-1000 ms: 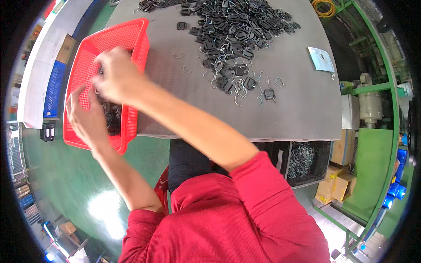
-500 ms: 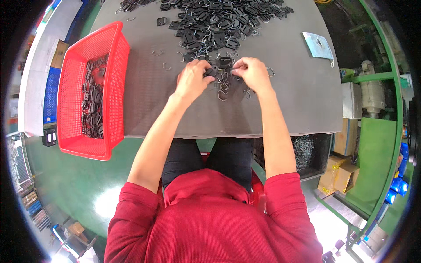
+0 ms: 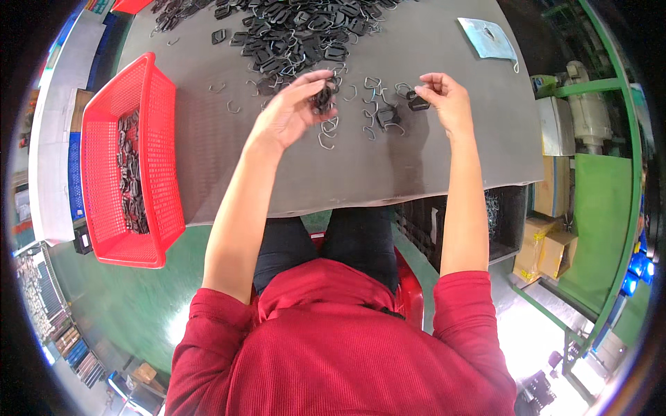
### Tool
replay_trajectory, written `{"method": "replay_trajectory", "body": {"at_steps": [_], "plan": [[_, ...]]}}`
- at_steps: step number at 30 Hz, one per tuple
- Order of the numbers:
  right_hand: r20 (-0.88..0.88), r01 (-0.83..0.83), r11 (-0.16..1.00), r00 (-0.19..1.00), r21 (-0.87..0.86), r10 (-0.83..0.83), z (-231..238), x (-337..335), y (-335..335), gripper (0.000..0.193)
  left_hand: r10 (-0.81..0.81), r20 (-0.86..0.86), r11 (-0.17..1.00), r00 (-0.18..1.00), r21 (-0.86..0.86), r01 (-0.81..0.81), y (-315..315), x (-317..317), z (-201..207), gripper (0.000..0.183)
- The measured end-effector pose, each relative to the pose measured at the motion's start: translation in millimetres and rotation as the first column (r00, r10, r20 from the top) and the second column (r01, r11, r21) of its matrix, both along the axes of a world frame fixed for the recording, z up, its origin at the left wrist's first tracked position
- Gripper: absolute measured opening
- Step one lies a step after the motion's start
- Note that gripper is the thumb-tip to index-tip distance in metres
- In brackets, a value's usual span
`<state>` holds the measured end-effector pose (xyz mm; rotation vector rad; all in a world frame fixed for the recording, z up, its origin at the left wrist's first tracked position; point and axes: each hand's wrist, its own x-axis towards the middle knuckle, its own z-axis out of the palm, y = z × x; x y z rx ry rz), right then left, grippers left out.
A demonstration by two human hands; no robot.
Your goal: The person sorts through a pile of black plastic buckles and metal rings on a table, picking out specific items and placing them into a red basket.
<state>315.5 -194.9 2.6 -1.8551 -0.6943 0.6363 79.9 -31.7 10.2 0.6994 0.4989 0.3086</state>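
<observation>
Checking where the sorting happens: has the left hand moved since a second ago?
Yes. The left hand left the red basket and now holds black buckles over the grey table, beside the pile.

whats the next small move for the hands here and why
Probably bring the two hands together: the left hand holds a small bunch of black buckles, the right hand pinches a single black piece, and bent wire clips lie between them on the grey table.
</observation>
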Motion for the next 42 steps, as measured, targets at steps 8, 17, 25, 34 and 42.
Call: {"method": "replay_trajectory", "body": {"at_steps": [8, 17, 25, 34, 42], "plan": [[-0.795, 0.266, 0.912, 0.598, 0.313, 0.098, -4.2, -1.0, -8.0, 0.031, 0.317, -0.531, 0.005, 0.786, 0.830, 0.558, -60.7, 77.3, -11.4, 0.029], [0.209, -0.353, 0.890, 0.884, -0.288, 0.419, 15.7, -62.5, 116.6, 0.033, -0.078, -0.057, 0.987, 0.995, 0.135, 0.085, 6.5, -29.5, -7.4, 0.016], [-0.045, -0.485, 0.862, 0.874, -0.151, 0.484, 22.9, -60.3, 111.7, 0.023, 0.351, -0.588, 0.781, 0.728, 0.613, 0.119, 84.2, -53.4, 9.1, 0.031], [-0.060, -0.233, 0.958, 0.972, -0.164, 0.226, 17.8, -35.1, 77.1, 0.027, 0.607, -0.543, 0.270, 0.580, 0.828, 0.492, 83.7, -8.7, -0.6, 0.033], [-0.466, -0.264, 0.957, 0.836, 0.119, 0.289, 29.6, -25.4, 70.5, 0.036, 0.217, -0.155, 0.949, 0.964, 0.267, -0.170, 104.1, -56.3, 10.2, 0.022]]}}
